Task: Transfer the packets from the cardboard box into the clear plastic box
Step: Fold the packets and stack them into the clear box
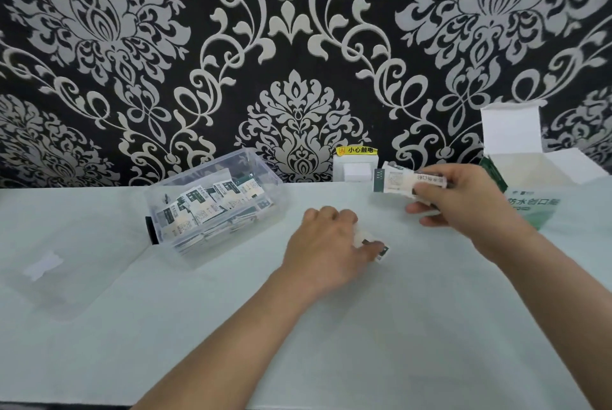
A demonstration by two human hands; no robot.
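1. Packets point(212, 207) already filled much of the clear plastic box point(258, 161), which sat open near the back edge of the bench point(331, 327), left of centre; its lid point(56, 274) lay flat toward the left edge
2. The cardboard box point(530, 174) stood open by the back right corner, flaps up; how many packets were inside it could not be seen
3. The right hand point(463, 197) hung just left of the cardboard box, its fingers point(427, 192) pinched shut on a small stack of packets point(397, 180) held flat above the bench
4. The left hand point(326, 244) rested knuckles-up mid-bench, fingers curled closed over one packet point(381, 250) whose end poked out past the fingertips
5. The step in hand looked like carrying both loads leftward to the plastic box. To do it well, I judged that the stack should be kept level and squeezed firmly so that no packet could slide out, and that each hand should let go low over the opening, not from a height, since the light packets could skid off the heap already inside
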